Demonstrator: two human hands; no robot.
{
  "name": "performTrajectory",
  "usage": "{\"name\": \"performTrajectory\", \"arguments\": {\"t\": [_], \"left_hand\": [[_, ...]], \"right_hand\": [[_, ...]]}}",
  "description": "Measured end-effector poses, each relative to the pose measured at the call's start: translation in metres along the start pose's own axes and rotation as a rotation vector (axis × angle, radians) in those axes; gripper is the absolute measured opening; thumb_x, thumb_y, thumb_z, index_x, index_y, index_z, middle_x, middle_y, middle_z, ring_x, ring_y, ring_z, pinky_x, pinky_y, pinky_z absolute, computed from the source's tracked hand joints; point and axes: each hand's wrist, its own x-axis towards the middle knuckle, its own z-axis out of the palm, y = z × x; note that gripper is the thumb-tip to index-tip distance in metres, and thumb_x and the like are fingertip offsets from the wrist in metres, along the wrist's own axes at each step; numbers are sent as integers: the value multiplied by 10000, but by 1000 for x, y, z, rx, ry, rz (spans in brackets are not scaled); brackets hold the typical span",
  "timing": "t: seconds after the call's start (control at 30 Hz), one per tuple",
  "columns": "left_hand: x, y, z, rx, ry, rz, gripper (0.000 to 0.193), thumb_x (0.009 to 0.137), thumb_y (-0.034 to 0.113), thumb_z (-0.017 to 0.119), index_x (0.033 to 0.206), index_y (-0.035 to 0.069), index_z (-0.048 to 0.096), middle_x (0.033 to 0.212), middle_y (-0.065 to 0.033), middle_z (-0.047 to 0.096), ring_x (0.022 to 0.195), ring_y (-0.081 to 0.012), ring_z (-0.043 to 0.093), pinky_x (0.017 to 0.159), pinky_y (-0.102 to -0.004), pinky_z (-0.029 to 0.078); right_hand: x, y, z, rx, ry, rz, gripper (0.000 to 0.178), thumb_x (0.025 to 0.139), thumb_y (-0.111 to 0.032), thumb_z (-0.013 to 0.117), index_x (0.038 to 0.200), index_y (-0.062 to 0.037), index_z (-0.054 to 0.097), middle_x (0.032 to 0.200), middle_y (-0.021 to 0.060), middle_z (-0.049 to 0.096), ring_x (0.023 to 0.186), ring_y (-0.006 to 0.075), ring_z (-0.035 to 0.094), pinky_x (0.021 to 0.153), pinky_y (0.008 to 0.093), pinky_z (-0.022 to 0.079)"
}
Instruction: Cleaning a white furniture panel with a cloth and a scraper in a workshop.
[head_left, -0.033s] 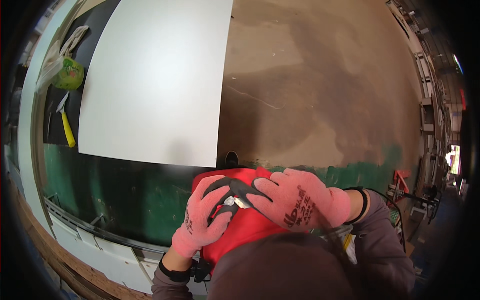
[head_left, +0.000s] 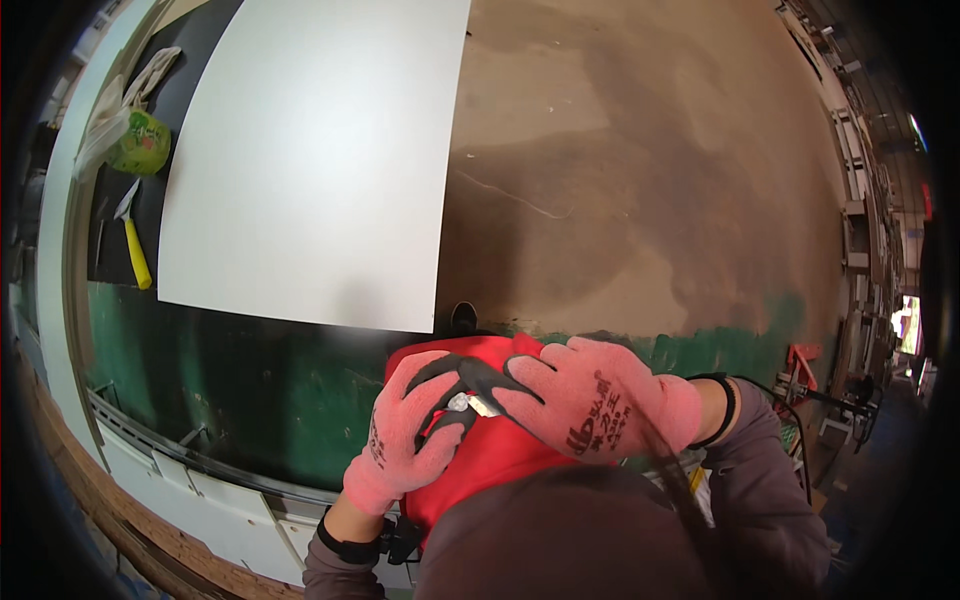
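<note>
Both hands wear pink work gloves with dark grey fingertips and meet low in front of my red apron [head_left: 480, 455]. My left hand [head_left: 410, 425] is closed in a pinch on a small shiny, clear or silvery lump [head_left: 458, 402]. Against it, the fingers of my right hand [head_left: 590, 400] are closed on a small pale, yellowish-white piece [head_left: 484, 406]. The two pieces lie side by side at the fingertips; whether they are joined I cannot tell. Glove fingers cover most of both.
Ahead to the left lies a large white panel [head_left: 310, 170] on a dark surface. Beside its left edge are a yellow-handled scraper [head_left: 137, 250], a green container [head_left: 142, 145] with clear plastic, and a pale cloth [head_left: 155, 75]. Brown floor [head_left: 640, 180] stretches right; a red metal part [head_left: 802, 365] stands there.
The hands and the small pieces keep their place. The view has shifted very slightly, and a dark strand hanging before my right forearm has swung a little.
</note>
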Motion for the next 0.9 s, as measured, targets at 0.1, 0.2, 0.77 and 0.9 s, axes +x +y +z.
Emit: {"name": "performTrajectory", "arguments": {"t": [0.1, 0.2, 0.77, 0.9], "left_hand": [[-2, 3, 0, 55, 16, 21, 446, 643, 61, 616, 1078, -14, 550, 1099, -234, 528, 931, -396, 559, 804, -420, 471], [-4, 3, 0, 104, 38, 20, 439, 632, 64, 628, 1059, -13, 562, 1071, -223, 544, 912, -390, 565, 785, -418, 478], [-15, 2, 8, 33, 228, -69, 400, 652, 25, 611, 1045, -27, 560, 1039, -212, 563, 865, -341, 591, 727, -358, 503], [-15, 1, 9, 11, 226, -68, 411, 629, 2, 608, 1036, -28, 562, 1041, -206, 567, 871, -335, 592, 736, -355, 501]], "right_hand": [[2, 0, -4, -29, -37, -37, 294, 803, -165, 548, 1038, 2, 603, 714, 73, 502, 609, 184, 491, 457, 295, 358], [4, -2, 3, -64, -29, -59, 279, 818, -162, 547, 1030, 9, 607, 702, 64, 495, 599, 176, 479, 451, 286, 343], [15, -11, 23, -111, 113, 18, 325, 755, -185, 564, 1056, -68, 608, 757, 42, 468, 632, 167, 470, 505, 281, 365], [12, -6, 33, -3, 169, 35, 288, 743, -182, 580, 1013, -87, 610, 799, 39, 500, 651, 173, 488, 541, 285, 386]]}}
